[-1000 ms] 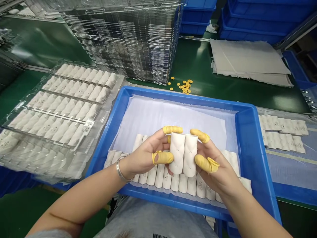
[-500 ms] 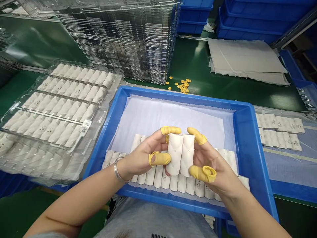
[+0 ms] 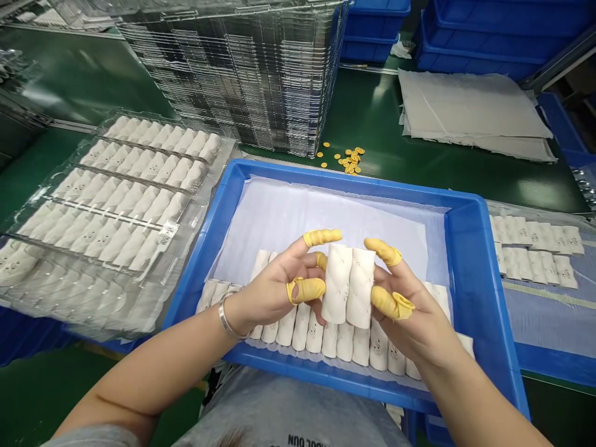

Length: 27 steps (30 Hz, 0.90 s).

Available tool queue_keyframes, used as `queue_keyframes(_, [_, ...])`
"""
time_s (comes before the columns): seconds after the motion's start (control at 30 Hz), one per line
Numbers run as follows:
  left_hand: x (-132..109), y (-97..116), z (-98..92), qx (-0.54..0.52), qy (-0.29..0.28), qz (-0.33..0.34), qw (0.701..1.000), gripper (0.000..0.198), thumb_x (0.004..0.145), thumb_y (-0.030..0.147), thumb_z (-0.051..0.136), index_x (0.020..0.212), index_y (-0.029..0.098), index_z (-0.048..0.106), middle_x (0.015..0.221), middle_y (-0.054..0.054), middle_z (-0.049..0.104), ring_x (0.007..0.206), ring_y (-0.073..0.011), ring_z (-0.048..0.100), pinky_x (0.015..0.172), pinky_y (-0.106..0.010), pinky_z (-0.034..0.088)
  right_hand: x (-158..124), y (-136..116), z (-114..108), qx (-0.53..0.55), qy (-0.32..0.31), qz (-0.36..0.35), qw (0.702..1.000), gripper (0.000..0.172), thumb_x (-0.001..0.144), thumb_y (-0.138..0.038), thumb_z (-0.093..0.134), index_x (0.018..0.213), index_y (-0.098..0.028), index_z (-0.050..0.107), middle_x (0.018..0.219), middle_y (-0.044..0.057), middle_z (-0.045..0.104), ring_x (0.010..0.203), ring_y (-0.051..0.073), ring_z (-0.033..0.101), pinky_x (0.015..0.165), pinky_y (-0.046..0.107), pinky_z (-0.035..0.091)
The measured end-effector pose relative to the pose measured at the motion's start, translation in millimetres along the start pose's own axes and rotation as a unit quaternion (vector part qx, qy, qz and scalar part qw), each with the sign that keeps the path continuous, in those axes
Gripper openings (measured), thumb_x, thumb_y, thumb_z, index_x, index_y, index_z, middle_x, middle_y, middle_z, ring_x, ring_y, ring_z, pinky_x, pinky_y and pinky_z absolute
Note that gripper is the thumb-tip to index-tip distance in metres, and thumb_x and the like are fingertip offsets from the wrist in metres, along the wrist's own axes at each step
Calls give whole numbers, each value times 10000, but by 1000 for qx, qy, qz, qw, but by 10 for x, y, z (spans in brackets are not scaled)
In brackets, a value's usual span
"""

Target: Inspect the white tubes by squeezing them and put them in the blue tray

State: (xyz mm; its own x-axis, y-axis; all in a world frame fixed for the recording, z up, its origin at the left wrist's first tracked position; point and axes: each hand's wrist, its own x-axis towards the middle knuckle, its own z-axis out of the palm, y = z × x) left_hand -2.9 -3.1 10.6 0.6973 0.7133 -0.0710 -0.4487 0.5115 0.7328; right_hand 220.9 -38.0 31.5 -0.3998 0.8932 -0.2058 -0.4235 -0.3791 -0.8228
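Observation:
Above the tray, two white wavy-sided pieces with small dark marks stand upright side by side between my hands. The left piece (image 3: pixel 337 284) is held at its edge by my left hand (image 3: pixel 291 273), thumb and lower fingers against it, forefinger raised apart. My right hand (image 3: pixel 403 292) grips the right piece (image 3: pixel 361 288) with its thumb in front and other fingers partly hidden behind. Yellow finger cots cover several fingertips of both hands. Below lies a row of similar white pieces (image 3: pixel 329 338), some with dark markings, in the blue tray (image 3: pixel 358 180) lined with white sheet.
A clear plastic tray (image 3: pixel 162 239) full of white pieces is at left. Tall stacked clear trays (image 3: pixel 251 87) stand behind. Yellow discs (image 3: pixel 351 162), paper sheets (image 3: pixel 470 108) and blue bins (image 3: pixel 484 40) are farther back. More white pieces (image 3: pixel 542 264) lie at right.
The two white pieces have shifted slightly right in view and turned a little, showing different marks. My forefingers have spread away from their top ends.

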Motion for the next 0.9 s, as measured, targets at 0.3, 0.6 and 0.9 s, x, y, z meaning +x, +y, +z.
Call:
queue_keyframes(0.3, [17, -21, -3, 24, 24, 20, 999, 570, 884, 263, 827, 1407, 359, 622, 1164, -56, 668, 961, -180, 693, 701, -239, 635, -12, 34, -32, -64, -9, -42, 997, 573, 962, -332, 851, 1455, -518, 626, 1298, 9, 692, 795, 126, 665, 731, 239, 606])
queue_keyframes(0.6, [12, -17, -6, -11, 21, 2, 1000, 617, 858, 304, 866, 1422, 316, 616, 1064, -52, 726, 885, -158, 711, 697, -223, 594, 20, -27, -25, 25, -37, 5, 999, 557, 970, -325, 833, 1455, -511, 633, 1151, 3, 756, 778, 158, 763, 710, 278, 679])
queue_keyframes(0.9, [16, 23, 10, -21, 29, -5, 999, 590, 870, 272, 850, 1407, 336, 613, 1090, -32, 728, 880, -157, 717, 703, -233, 605, -4, -17, -25, 34, -14, 17, 999, 514, 968, -363, 845, 1425, -500, 653, 1098, -34, 770, 772, 121, 759, 732, 222, 642])
